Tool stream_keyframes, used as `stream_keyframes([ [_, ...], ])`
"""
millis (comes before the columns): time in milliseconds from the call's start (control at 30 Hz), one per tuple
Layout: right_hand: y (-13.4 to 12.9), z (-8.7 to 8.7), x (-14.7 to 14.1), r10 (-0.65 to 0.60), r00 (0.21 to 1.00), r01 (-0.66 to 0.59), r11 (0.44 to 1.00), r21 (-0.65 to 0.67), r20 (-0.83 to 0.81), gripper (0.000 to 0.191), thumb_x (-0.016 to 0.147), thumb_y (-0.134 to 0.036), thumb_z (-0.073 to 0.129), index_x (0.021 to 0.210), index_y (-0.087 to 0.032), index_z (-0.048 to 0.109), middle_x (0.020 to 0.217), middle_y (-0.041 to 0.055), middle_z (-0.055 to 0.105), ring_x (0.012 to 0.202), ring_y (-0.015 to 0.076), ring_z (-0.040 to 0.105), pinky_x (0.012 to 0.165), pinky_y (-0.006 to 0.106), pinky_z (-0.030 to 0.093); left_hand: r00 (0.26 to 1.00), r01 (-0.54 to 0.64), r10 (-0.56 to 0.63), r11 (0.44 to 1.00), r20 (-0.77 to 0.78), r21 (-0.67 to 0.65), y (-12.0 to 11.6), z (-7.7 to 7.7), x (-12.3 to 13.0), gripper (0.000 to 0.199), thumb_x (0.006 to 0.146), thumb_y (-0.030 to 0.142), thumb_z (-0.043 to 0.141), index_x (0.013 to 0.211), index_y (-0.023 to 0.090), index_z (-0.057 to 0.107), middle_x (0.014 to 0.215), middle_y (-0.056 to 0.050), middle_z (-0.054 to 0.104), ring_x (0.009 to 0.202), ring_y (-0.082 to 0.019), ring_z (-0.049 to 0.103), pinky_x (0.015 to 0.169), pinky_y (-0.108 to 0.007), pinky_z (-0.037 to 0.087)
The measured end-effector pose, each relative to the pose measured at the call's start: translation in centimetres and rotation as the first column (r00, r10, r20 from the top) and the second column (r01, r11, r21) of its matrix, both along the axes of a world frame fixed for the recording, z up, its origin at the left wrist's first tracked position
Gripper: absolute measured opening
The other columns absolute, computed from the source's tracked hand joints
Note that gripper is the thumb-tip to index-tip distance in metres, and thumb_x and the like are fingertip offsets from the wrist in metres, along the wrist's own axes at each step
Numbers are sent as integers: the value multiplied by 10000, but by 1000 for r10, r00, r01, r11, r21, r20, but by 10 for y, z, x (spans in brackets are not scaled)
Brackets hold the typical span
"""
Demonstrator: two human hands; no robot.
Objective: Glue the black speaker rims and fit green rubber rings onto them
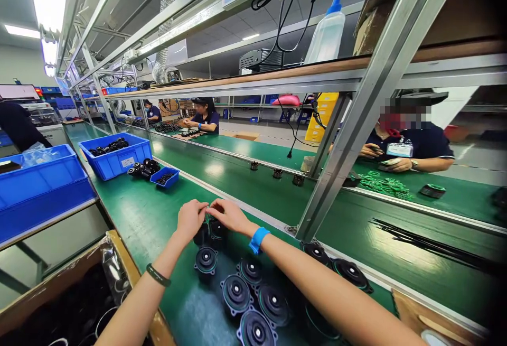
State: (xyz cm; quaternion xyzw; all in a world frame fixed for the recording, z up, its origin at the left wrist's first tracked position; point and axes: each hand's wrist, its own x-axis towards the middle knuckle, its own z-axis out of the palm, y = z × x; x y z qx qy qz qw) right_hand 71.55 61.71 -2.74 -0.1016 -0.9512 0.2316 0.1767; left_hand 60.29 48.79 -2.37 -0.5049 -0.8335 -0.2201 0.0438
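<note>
My left hand (192, 217) and my right hand (228, 215) meet fingertip to fingertip over the green bench, both closed in a pinch. Between them shows a thin green strand (207, 219); whether it is a full ring is too small to tell. Right below, partly hidden by the fingers, stand black round housings (217, 229). Closer to me is another black housing (206, 259) with a thin green line round its rim and a light centre. Several similar flanged housings (236, 288) stand grouped between my forearms, some partly covered by the right one.
A blue bin (127, 162) of black parts and a small blue tray (170, 181) stand further along the bench. An open carton (130, 277) is at lower left. A slanted metal post (336, 177) rises at right. Across the belt, a person handles parts beside green rings (386, 185).
</note>
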Motion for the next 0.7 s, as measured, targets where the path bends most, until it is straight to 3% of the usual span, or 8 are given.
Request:
stream_keyframes([
  [133,-16,7,-16,-18,999,22,997,-80,50,248,969,-369,554,1034,-140,624,925,28,662,779,138,647,728,321,558,995,-48,45,998,85,30,-9,4,-12,217,948,317,587,1062,151,668,911,-39,702,822,-171,669,821,-380,545],
  [300,-24,6,-31,-26,985,39,996,-76,168,217,954,-348,583,1020,-149,640,993,40,664,840,151,648,763,335,561,979,-20,11,999,205,43,-35,-2,-24,284,879,316,653,1110,152,666,834,-22,738,681,-155,691,709,-311,571],
  [433,-26,9,-36,-21,975,29,999,-31,223,230,952,-345,587,1066,-151,632,1046,53,658,883,163,649,790,355,561,976,22,-46,993,213,115,-54,-13,-23,323,852,326,623,1126,160,661,1021,-73,747,841,-192,719,714,-281,581],
  [533,-27,12,-33,-25,970,18,999,32,241,237,953,-344,584,1091,-156,629,1096,63,650,941,179,645,834,381,553,973,108,-139,980,184,168,-61,-22,-19,346,811,334,664,1128,196,649,1141,-66,717,1002,-215,688,814,-306,578],
  [700,-31,13,-17,15,965,-56,987,149,261,233,953,-340,584,1100,-165,632,1119,66,648,995,193,636,881,409,536,962,199,-235,951,137,235,-64,-36,-20,311,807,325,681,1097,231,623,1099,-34,729,971,-220,692,930,-386,544],
])
